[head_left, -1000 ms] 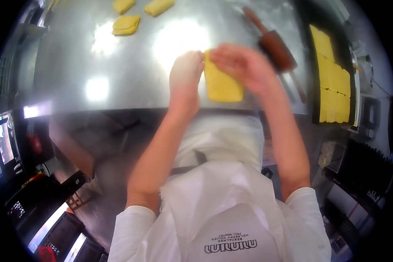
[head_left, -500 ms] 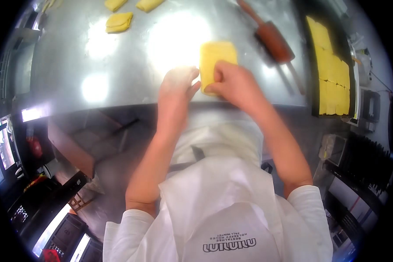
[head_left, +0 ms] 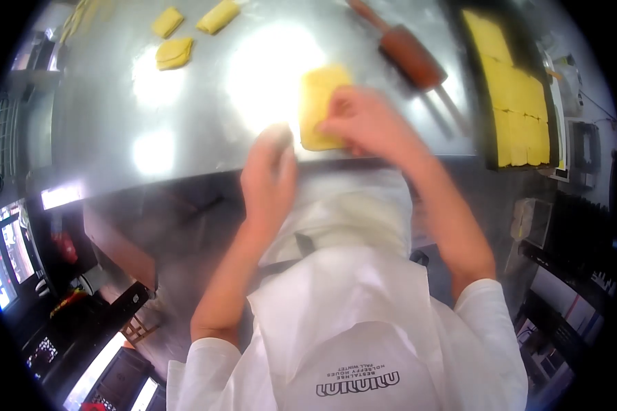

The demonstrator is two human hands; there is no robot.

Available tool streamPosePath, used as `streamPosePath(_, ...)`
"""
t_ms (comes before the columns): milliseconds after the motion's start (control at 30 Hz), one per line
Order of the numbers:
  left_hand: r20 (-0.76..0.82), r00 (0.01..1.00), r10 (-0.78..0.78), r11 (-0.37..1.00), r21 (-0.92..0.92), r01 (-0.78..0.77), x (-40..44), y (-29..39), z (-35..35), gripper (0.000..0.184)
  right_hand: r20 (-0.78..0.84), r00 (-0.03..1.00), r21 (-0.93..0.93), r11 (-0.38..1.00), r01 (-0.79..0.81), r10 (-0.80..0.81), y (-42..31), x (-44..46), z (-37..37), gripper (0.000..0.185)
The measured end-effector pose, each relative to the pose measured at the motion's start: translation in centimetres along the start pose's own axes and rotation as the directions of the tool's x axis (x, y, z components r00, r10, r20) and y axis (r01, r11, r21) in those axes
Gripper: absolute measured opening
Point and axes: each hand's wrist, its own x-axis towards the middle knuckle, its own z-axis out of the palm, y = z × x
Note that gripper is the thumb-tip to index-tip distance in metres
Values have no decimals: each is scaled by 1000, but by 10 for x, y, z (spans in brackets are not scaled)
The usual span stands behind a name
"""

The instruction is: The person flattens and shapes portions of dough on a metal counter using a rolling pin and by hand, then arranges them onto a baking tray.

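A flat, oblong sheet of yellow dough [head_left: 315, 103] lies on the metal table near its front edge. My right hand [head_left: 373, 127] is over the sheet's right side, thumb and curled fingers closed at the dough; motion blurs the fingertips. To the left of the sheet, my left hand [head_left: 267, 168] hovers by the table edge with nothing visible in it, its fingers loosely apart and blurred. Beyond my right hand rests a rolling pin [head_left: 413, 58] with a thick reddish-brown barrel, lying at a slant.
Folded yellow dough pieces [head_left: 174, 53] sit at the back left of the metal table [head_left: 103, 130]. On the right, a dark tray [head_left: 483, 103] holds several yellow dough sheets [head_left: 521, 96] in rows. The table's front edge runs just before my apron [head_left: 349, 274].
The view has shifted, moving the table contents slightly left in the picture. My left hand has drawn back a little from the sheet. My right hand has shifted rightward over the dough.
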Motion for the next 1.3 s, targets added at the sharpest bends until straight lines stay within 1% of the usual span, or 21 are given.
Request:
streamPosePath(67, 13, 982, 188, 966, 175, -188, -1, 1, -6, 41, -126, 976, 223, 964, -145, 176, -7, -13, -24, 26)
streamPosePath(100, 84, 971, 223, 944, 232, -236, 0, 2, -7, 50, -132, 976, 204, 968, -145, 174, 3, -17, -27, 26)
streamPosePath(167, 159, 942, 294, 892, 309, -331, 6, 13, -1, 59, -181, 968, 165, 976, -145, 175, 26, -23, -33, 26)
streamPosePath(200, 198, 923, 330, 860, 339, -381, 9, 18, 5, 65, -170, 974, 129, 984, -126, 148, 36, -27, -31, 26)
streamPosePath(233, 268, 910, 317, 838, 370, -401, 9, 17, 12, 79, -154, 981, 93, 990, -105, 119, 45, -32, -26, 27)
streamPosePath(300, 356, 897, 262, 814, 418, -404, 7, 17, 23, 81, -153, 982, 64, 993, -98, 107, 50, -40, -19, 29)
streamPosePath(333, 400, 887, 229, 798, 444, -406, 7, 17, 25, 81, -170, 983, -5, 997, -78, 77, 49, -40, -15, 29)
streamPosePath(400, 427, 882, 198, 778, 479, -407, 7, 23, 23, 83, -208, 978, -139, 989, -48, 19, 49, -40, -10, 30)
streamPosePath(500, 442, 877, 188, 769, 489, -411, 9, 28, 21, 84, -178, 983, -197, 980, 17, -53, 53, -35, -12, 30)
streamPosePath(600, 374, 902, 217, 818, 435, -377, 14, 32, 19, 85, -18, 989, 78, 986, -147, 149, 41, -41, -27, 24)
streamPosePath(700, 263, 931, 253, 861, 379, -341, 36, 39, 33, 86, -84, 977, 376, 914, -152, 197, 46, -42, -34, 18)
streamPosePath(733, 227, 937, 266, 868, 366, -335, 46, 39, 40, 86, -105, 973, 403, 903, -149, 208, 48, -43, -35, 17)
streamPosePath(833, 263, 937, 230, 866, 383, -320, 68, 35, 70, 92, -158, 963, 462, 878, -122, 217, 50, -42, -39, 13)
streamPosePath(933, 299, 909, 289, 775, 484, -406, 67, 34, 75, 98, -187, 958, 498, 862, -100, 219, 53, -45, -45, 13)
streamPosePath(1033, 332, 911, 244, 793, 473, -384, 70, 39, 74, 104, -220, 952, 534, 843, -67, 215, 56, -42, -48, 13)
streamPosePath(1100, 339, 913, 229, 782, 494, -380, 71, 39, 69, 97, -260, 944, 541, 841, -32, 203, 59, -37, -46, 12)
streamPosePath(1133, 349, 912, 213, 782, 499, -374, 68, 38, 69, 94, -335, 930, 491, 870, 35, 152, 60, -39, -45, 12)
streamPosePath(1200, 211, 967, 146, 928, 310, -207, 66, 26, 56, 82, -469, 882, 366, 920, 143, 50, 63, -42, -47, 12)
streamPosePath(1233, 147, 985, 90, 973, 196, -118, 65, 22, 47, 77, -634, 746, -6, 966, 259, -204, 64, -44, -55, 14)
streamPosePath(1267, 66, 997, 38, 993, 112, -45, 63, 21, 38, 71, -683, 678, -136, 959, 247, -271, 74, -43, -64, 21)
streamPosePath(1300, -17, 1000, -15, 1000, 24, 16, 65, 29, 25, 65, -698, 639, -273, 945, 181, -324, 78, -43, -74, 29)
